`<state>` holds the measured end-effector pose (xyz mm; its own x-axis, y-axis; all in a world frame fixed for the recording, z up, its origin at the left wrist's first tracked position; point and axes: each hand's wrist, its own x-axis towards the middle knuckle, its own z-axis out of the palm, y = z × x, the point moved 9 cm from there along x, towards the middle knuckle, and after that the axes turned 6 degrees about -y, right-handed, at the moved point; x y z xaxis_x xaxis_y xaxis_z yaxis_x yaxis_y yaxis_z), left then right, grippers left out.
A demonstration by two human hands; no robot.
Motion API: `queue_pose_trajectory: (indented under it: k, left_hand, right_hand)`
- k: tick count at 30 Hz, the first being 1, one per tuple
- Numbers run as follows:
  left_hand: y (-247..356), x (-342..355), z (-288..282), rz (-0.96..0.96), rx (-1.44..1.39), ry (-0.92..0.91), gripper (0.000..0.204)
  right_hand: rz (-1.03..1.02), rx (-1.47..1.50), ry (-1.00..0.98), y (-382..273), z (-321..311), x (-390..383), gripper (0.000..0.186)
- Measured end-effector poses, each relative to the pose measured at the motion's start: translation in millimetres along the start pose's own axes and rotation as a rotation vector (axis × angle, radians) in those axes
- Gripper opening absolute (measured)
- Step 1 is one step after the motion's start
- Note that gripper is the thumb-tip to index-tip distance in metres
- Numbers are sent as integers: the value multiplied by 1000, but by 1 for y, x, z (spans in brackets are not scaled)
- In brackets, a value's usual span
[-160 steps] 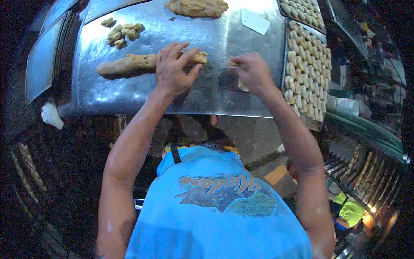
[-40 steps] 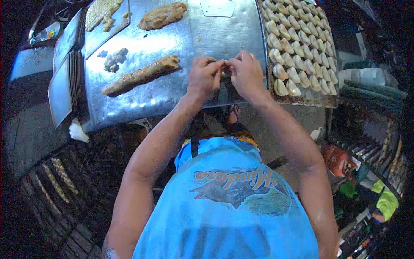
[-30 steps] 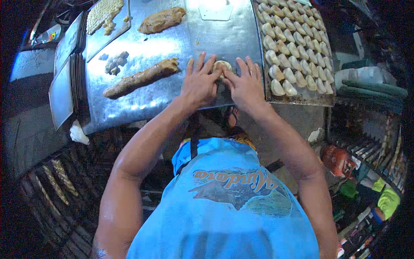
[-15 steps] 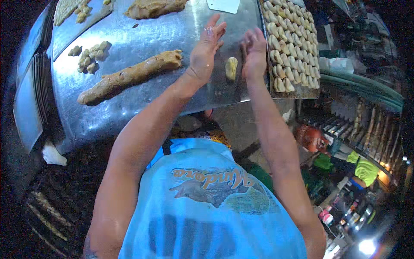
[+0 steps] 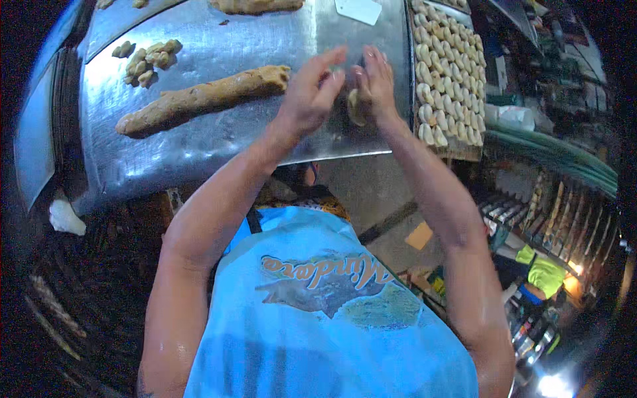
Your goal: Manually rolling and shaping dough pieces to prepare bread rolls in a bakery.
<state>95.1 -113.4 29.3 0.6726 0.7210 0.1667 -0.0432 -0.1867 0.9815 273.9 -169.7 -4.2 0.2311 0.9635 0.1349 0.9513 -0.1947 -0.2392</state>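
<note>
A small pale oval lump of dough (image 5: pixel 356 107) is pressed between the left hand (image 5: pixel 308 93) and the right hand (image 5: pixel 377 83), held just above the shiny sheet-metal table (image 5: pixel 219 46); the fingers of both hands are extended, not curled. A long brown dough roll (image 5: pixel 202 99) is seen lying on the table to the left, with small cut dough pieces (image 5: pixel 147 56) beyond it. Rows of shaped pale dough pieces (image 5: pixel 448 79) are laid out at the right.

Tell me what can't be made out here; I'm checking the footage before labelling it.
- Dough piece, head view: mostly hidden between the left hand and right hand; its shape is unclear.
- Dough lump: cut off by the top edge.
- Tray of shaped pieces: far rows cut off at the rim.
</note>
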Motion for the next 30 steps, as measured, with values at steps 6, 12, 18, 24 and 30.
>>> queue_pose_trajectory:
  k: [6, 12, 18, 24, 30]
  left_hand:
    - [-4, -28, 35, 42, 902, -56, 45]
    - [-4, -34, 53, 46, 932, -137, 48]
    - [9, -54, 42, 121, 767, -172, 47]
    - [32, -36, 37, 215, 563, -62, 43]
    - [30, -24, 49, 146, 561, -23, 43]
  right_hand:
    - [-206, 235, -28, -28, -49, -52, 38]
    - [-12, 237, -93, -21, -57, -76, 33]
    - [-27, 27, 97, -58, -73, -129, 32]
    - [2, 188, 39, -28, -61, -95, 32]
    - [184, 499, -129, -30, -80, -135, 36]
